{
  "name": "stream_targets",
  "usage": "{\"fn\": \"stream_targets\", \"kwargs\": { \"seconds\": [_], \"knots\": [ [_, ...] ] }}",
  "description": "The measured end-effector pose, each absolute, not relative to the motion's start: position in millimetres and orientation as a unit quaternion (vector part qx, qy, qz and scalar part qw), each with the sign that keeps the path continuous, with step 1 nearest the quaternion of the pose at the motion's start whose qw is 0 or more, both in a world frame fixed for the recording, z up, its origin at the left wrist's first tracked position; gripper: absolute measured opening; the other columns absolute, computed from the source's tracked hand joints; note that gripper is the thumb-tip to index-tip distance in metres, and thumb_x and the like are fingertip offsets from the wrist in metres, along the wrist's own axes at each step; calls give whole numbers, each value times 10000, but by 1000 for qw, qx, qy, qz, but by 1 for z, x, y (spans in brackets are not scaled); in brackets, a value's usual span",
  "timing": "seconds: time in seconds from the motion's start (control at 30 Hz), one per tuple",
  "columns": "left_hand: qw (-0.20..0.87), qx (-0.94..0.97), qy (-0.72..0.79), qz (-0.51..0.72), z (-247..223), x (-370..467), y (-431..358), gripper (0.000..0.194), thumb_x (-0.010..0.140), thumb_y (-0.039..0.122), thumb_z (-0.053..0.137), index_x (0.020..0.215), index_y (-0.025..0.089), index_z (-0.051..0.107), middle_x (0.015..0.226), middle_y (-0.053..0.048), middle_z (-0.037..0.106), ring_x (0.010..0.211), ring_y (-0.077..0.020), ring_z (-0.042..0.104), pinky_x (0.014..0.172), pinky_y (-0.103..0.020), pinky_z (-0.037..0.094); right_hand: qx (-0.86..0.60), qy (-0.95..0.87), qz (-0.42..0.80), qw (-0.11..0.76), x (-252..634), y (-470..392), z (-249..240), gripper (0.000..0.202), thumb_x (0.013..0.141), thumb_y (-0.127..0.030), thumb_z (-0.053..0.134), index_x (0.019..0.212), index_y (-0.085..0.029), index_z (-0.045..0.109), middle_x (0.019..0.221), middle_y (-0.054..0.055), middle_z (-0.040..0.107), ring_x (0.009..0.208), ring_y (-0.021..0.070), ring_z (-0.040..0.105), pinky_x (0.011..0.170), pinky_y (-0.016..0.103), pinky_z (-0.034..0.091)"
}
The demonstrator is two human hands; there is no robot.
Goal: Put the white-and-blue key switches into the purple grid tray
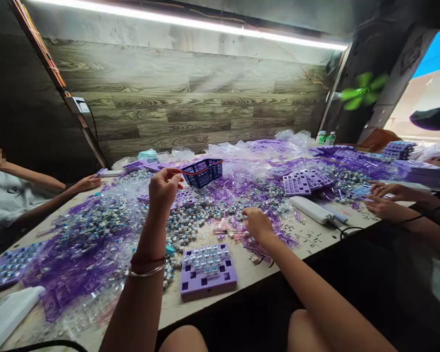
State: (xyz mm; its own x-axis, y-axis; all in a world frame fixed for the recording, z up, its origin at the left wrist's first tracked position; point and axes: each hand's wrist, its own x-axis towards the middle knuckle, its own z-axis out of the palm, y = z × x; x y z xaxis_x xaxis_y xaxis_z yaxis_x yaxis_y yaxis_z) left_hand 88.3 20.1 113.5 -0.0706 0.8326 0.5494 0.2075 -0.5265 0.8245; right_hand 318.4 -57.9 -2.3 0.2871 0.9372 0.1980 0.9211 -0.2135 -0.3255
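Note:
My left hand is raised over the heap, its fingers pinched at the near left corner of a dark blue plastic basket with an orange line along its rim. The basket tilts slightly. Low over the pile, my right hand has its fingers curled down among purple clear plastic pieces; whatever they hold is hidden. In front of me lies a purple block with square holes. Small clear-topped parts with blue bits fill its upper middle.
Heaps of small white-and-blue parts and purple film cover much of the table. Purple hole plates and a white corded device lie right. Co-workers' hands work at both sides. A green fan spins at right.

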Motion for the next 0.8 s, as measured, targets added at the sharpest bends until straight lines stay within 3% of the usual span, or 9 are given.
{"fn": "stream_targets", "kwargs": {
  "seconds": [0.17,0.33,0.43,0.6,0.8],
  "knots": [
    [193,652,539,497,63,64,62,197,756,201,542,912,140,646,773,-17,649,577,-131,598,577,-206,426,-787,-603,12,131,316,-27,-16,232,812,-77,547,945,-166,716,1003,128,709,938,229,659,724,269,474],
    [111,640,640,410,33,27,74,293,850,203,406,1043,116,607,973,-80,651,781,-170,628,684,-235,439,-768,-627,-18,134,319,-28,-28,214,853,-112,527,962,-177,700,1025,109,697,998,221,634,763,261,459],
    [123,707,618,321,26,19,71,246,821,206,466,979,143,644,933,-53,658,809,-178,610,684,-233,416,-755,-640,-31,140,321,-29,-34,194,873,-150,524,943,-189,701,1008,87,697,991,210,629,751,250,453],
    [177,803,559,104,8,9,60,85,570,88,617,639,131,642,639,-20,602,592,-172,545,563,-232,372,-752,-639,-40,158,320,-27,-38,170,855,-158,534,893,-179,698,959,83,698,914,199,638,726,251,452],
    [133,844,513,84,-11,-13,54,191,636,163,608,817,142,665,923,-69,604,856,-222,573,760,-269,442,-722,-655,-44,219,317,-40,-16,187,798,-117,557,928,-135,690,964,90,675,883,192,628,783,266,464]
  ]
}}
